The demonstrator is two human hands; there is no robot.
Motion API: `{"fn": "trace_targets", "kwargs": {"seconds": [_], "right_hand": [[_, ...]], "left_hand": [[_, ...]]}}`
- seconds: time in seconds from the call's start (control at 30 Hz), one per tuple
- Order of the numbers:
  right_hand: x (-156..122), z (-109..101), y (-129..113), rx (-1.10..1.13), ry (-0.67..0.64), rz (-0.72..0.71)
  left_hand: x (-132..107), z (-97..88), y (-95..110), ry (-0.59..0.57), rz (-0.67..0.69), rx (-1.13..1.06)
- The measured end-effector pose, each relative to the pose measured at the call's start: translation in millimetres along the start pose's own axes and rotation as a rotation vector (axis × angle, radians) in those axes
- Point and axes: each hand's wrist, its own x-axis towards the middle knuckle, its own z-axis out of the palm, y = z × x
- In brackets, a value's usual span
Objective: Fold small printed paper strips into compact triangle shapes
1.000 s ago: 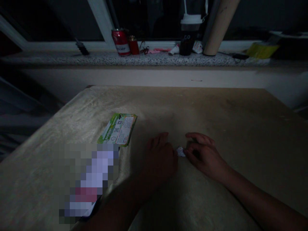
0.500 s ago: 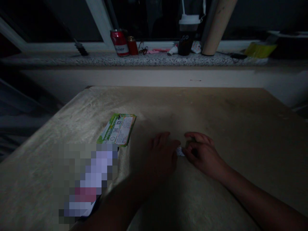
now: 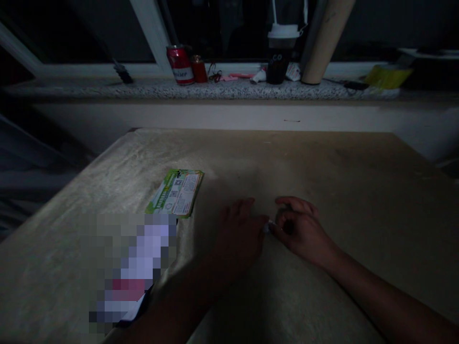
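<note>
A very small, whitish piece of folded paper (image 3: pixel 267 227) with faint dark marks sits between my two hands, low over the table. My left hand (image 3: pixel 240 231) is palm down; its thumb and index finger close on the paper's left side, and the other fingers are stretched forward on the tabletop. From the other side, my right hand (image 3: pixel 301 229) pinches the paper with thumb and index fingertips, its remaining fingers curled above. Fingers and shadow hide much of the paper. Left of my left hand lies a green and white printed card or packet (image 3: pixel 176 193).
A pixelated, phone-like object (image 3: pixel 143 265) lies beside my left forearm on the cloth-covered table (image 3: pixel 322 162). Along the granite windowsill (image 3: pixel 154 91) stand a red can (image 3: pixel 181 67), an orange-red lighter (image 3: pixel 198 69), a lidded dark cup (image 3: pixel 281 59) and a cardboard tube (image 3: pixel 327 43).
The paper between my fingertips shows less of its patterned face and looks more crumpled or folded. My right thumb and index have shifted slightly left; the left hand is nearly still.
</note>
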Motion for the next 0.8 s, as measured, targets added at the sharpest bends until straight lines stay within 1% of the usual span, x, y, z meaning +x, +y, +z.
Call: {"fn": "trace_targets", "kwargs": {"seconds": [0.13,0.3,0.57,0.8], "right_hand": [[-0.8,1.4,-2.6,-0.021,0.008,0.003],[-1.9,1.5,-4.2,-0.057,0.016,0.007],[-4.0,-1.7,-1.4,-0.043,0.004,-0.011],[-3.5,-2.5,4.8,-0.036,-0.059,-0.005]], "left_hand": [[-0.7,3.4,-0.8,0.033,0.009,0.002],[0.1,1.5,-0.3,0.007,0.007,0.012],[0.0,1.6,-0.8,0.012,0.01,0.007],[0.7,0.6,-1.2,0.027,0.028,0.019]]}}
